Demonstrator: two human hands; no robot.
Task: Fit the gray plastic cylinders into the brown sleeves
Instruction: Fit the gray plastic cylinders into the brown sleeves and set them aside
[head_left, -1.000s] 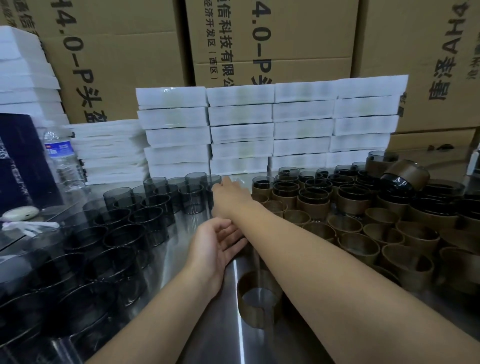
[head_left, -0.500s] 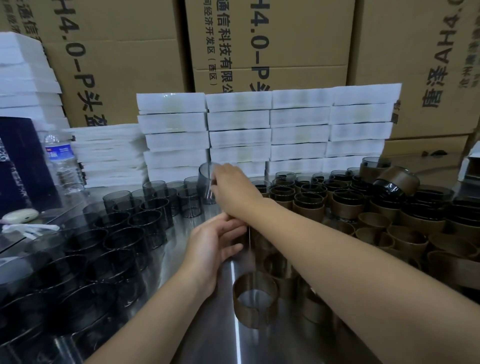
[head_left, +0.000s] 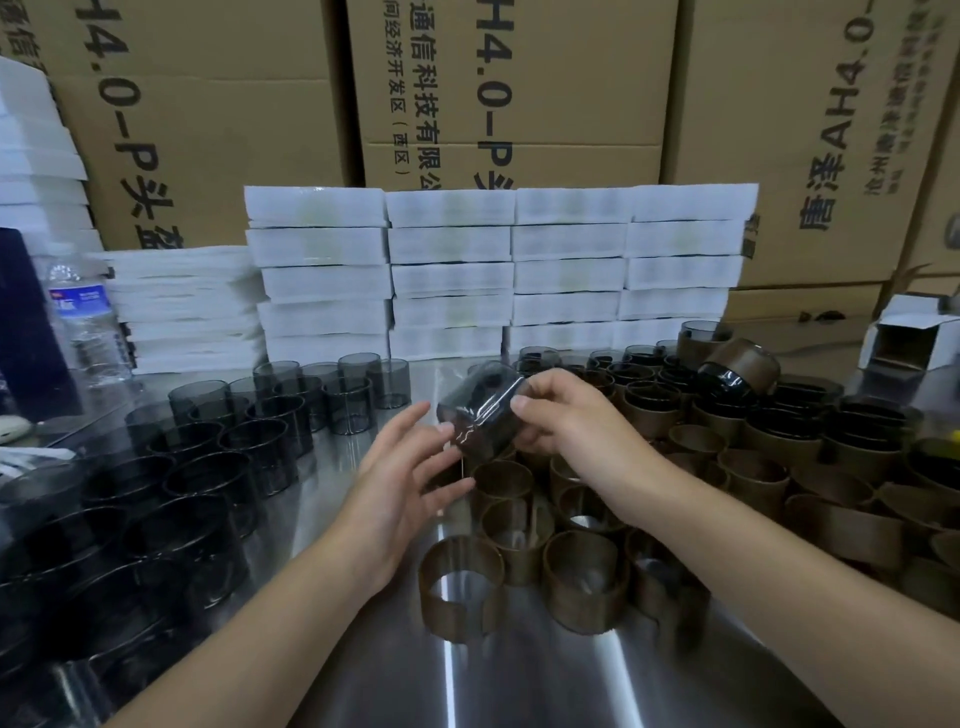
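Looking down across a shiny metal table (head_left: 519, 686), catching pale streaks of light along its near part. Facing a wall of tall brown cardboard boxes (head_left: 519, 78), filling the whole back and carrying large black printed lettering. Taking in stacks of flat white packs (head_left: 571, 275), piling several layers high just in front of those boxes. Noticing at far left a clear water bottle (head_left: 85, 322) beside a dark panel (head_left: 26, 322). Noticing at far right a small open white box (head_left: 904, 338).
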